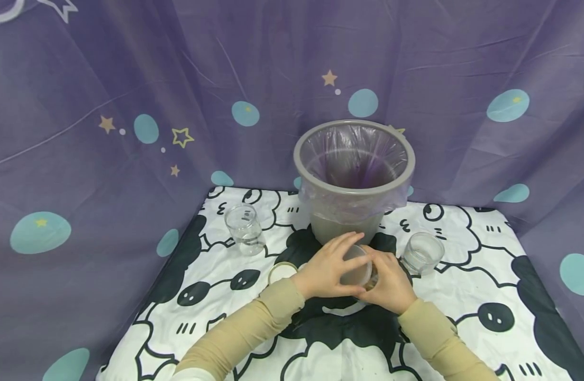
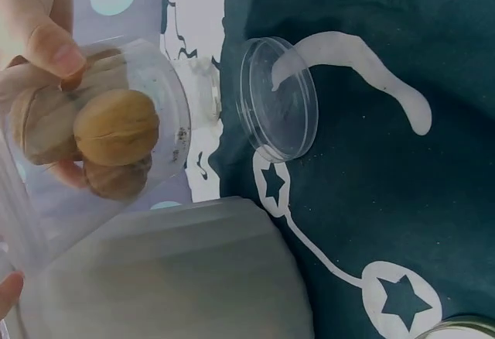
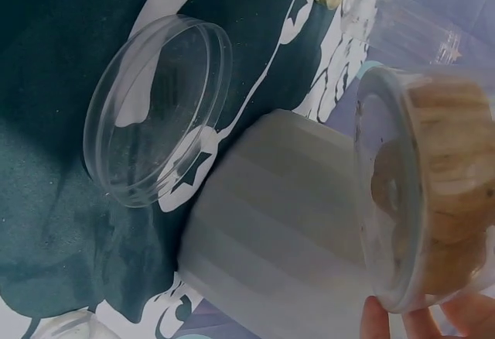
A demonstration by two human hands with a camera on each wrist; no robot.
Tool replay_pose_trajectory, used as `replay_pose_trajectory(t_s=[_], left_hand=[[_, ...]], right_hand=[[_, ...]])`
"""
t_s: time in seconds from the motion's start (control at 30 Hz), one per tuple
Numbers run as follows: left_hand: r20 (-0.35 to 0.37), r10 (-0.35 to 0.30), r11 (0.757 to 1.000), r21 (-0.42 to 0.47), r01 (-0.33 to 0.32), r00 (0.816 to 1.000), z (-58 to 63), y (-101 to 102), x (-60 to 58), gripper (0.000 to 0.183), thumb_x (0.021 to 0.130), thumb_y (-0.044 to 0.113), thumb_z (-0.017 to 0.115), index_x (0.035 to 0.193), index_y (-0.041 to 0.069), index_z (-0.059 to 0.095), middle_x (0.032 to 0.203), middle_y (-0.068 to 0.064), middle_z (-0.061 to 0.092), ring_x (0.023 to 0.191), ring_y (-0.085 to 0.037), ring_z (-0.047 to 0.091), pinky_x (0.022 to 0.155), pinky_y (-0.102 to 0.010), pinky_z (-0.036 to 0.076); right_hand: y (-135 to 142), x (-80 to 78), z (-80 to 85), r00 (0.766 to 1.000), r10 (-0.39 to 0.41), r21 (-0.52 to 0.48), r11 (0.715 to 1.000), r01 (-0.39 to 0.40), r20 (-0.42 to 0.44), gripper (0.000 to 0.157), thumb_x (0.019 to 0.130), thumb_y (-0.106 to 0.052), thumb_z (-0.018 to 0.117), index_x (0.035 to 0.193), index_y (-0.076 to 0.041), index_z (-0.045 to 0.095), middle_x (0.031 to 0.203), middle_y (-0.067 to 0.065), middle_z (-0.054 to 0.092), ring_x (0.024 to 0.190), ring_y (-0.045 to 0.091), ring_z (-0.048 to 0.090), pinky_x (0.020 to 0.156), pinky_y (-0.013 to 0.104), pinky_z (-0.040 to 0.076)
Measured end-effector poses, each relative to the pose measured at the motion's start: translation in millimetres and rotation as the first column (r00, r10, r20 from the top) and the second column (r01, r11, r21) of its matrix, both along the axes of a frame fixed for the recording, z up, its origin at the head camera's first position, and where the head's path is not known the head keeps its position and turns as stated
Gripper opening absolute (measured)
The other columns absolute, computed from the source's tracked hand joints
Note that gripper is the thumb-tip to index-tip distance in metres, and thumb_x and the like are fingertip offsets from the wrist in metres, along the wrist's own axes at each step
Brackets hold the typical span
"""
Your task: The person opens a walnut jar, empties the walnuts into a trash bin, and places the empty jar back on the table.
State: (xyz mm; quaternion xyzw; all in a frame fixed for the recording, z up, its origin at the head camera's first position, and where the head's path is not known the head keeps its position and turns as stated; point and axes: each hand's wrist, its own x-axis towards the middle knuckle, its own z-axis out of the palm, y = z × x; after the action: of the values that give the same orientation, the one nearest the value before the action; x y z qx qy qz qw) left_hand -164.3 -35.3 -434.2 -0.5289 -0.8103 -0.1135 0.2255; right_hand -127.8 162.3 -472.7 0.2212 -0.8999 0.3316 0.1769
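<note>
Fingers of both hands were curled round a small clear plastic jar point(image 1: 357, 271) holding walnuts point(image 2: 116, 128), the left hand point(image 1: 326, 270) wrapped over its left and upper side, the right hand point(image 1: 389, 288) cupped beneath and to the right. The jar was held just above the cloth, near the middle of the table point(image 1: 468, 296), directly in front of the grey lined bin point(image 1: 354, 174). It looked light, stiff and smooth-walled, likely slippery, so a grip round the wall with both palms seemed safest. It lay tilted, its long axis running roughly near to far. Which end faced the bin could not be told. A clear lid point(image 2: 278, 97) lay flat on the cloth nearby. Two empty glass jars point(image 1: 245, 229) stood left and right of the bin.
</note>
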Motion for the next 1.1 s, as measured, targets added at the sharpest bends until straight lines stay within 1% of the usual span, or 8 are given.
replay_pose_trajectory(t_s=[0.13,0.33,0.47,0.6,0.73,0.9,0.97,1.1], left_hand=[[-0.019,0.002,1.000,-0.007,-0.003,1.000,-2.8,0,0.0,0.070,0.079,0.056,0.067,0.137,0.021,0.050,0.146,-0.020,0.035,0.136,-0.032,0.035,0.114,-0.040,0.029],[-0.056,-0.015,1.000,0.003,0.016,0.998,-7.9,1,-0.8,0.065,0.080,0.053,0.068,0.134,0.020,0.054,0.142,-0.021,0.040,0.133,-0.033,0.040,0.113,-0.040,0.031],[-0.076,-0.028,0.999,0.020,0.030,0.997,-9.8,1,-2.2,0.063,0.080,0.051,0.069,0.132,0.019,0.056,0.139,-0.021,0.043,0.129,-0.034,0.044,0.112,-0.040,0.033],[-0.090,-0.032,0.999,0.030,0.034,0.995,-10.5,2,-3.9,0.061,0.080,0.052,0.069,0.131,0.020,0.057,0.135,-0.018,0.046,0.126,-0.031,0.045,0.109,-0.039,0.036],[-0.114,-0.032,0.999,0.034,0.037,0.993,-10.4,1,-5.7,0.058,0.081,0.051,0.068,0.129,0.019,0.058,0.131,-0.017,0.049,0.123,-0.029,0.047,0.104,-0.038,0.041],[-0.172,-0.043,0.997,0.052,0.053,0.984,-11.0,-1,-9.4,0.053,0.082,0.049,0.067,0.125,0.019,0.061,0.125,-0.016,0.053,0.118,-0.028,0.051,0.097,-0.038,0.045],[-0.195,-0.056,0.996,0.060,0.069,0.979,-10.9,-1,-11.2,0.051,0.082,0.048,0.066,0.124,0.019,0.062,0.124,-0.015,0.053,0.116,-0.028,0.052,0.096,-0.038,0.046],[-0.231,-0.095,0.991,0.068,0.114,0.968,-10.4,-3,-13.6,0.045,0.085,0.045,0.062,0.122,0.019,0.062,0.122,-0.014,0.054,0.114,-0.028,0.053,0.095,-0.038,0.047]], right_hand=[[-1,0.3,3.0,0.999,-0.009,0.001,1.000,0.009,0.036,0.099,0.045,-0.018,0.091,0.133,-0.010,0.047,0.124,0.013,0.060,0.102,0.035,0.052,0.078,0.052,0.050],[-3,0.1,8.0,0.998,-0.024,-0.008,1.000,0.025,0.063,0.099,0.046,-0.019,0.091,0.134,-0.010,0.046,0.125,0.012,0.059,0.103,0.034,0.052,0.079,0.051,0.050],[-5,0.7,10.1,0.997,-0.037,-0.014,0.999,0.038,0.072,0.097,0.048,-0.021,0.090,0.134,-0.009,0.047,0.120,0.015,0.060,0.102,0.035,0.053,0.078,0.050,0.050],[-6,2.3,10.0,0.996,-0.044,-0.025,0.999,0.047,0.083,0.097,0.048,-0.022,0.090,0.134,-0.010,0.047,0.113,0.019,0.060,0.101,0.036,0.053,0.076,0.051,0.051],[-8,3.1,8.2,0.995,-0.043,-0.036,0.998,0.047,0.087,0.096,0.050,-0.023,0.090,0.135,-0.009,0.046,0.111,0.019,0.061,0.099,0.037,0.053,0.074,0.052,0.051],[-11,2.5,6.1,0.998,-0.029,-0.037,0.999,0.031,0.058,0.096,0.052,-0.023,0.090,0.136,-0.007,0.044,0.112,0.019,0.060,0.098,0.038,0.054,0.074,0.052,0.052],[-11,2.1,6.1,0.999,-0.015,-0.040,0.999,0.017,0.044,0.098,0.052,-0.023,0.091,0.136,-0.006,0.044,0.112,0.019,0.061,0.098,0.037,0.054,0.075,0.051,0.051],[-9,1.5,6.5,0.998,0.034,-0.048,0.998,-0.031,0.059,0.103,0.051,-0.024,0.093,0.138,-0.005,0.042,0.115,0.017,0.060,0.099,0.033,0.054,0.078,0.049,0.050]])
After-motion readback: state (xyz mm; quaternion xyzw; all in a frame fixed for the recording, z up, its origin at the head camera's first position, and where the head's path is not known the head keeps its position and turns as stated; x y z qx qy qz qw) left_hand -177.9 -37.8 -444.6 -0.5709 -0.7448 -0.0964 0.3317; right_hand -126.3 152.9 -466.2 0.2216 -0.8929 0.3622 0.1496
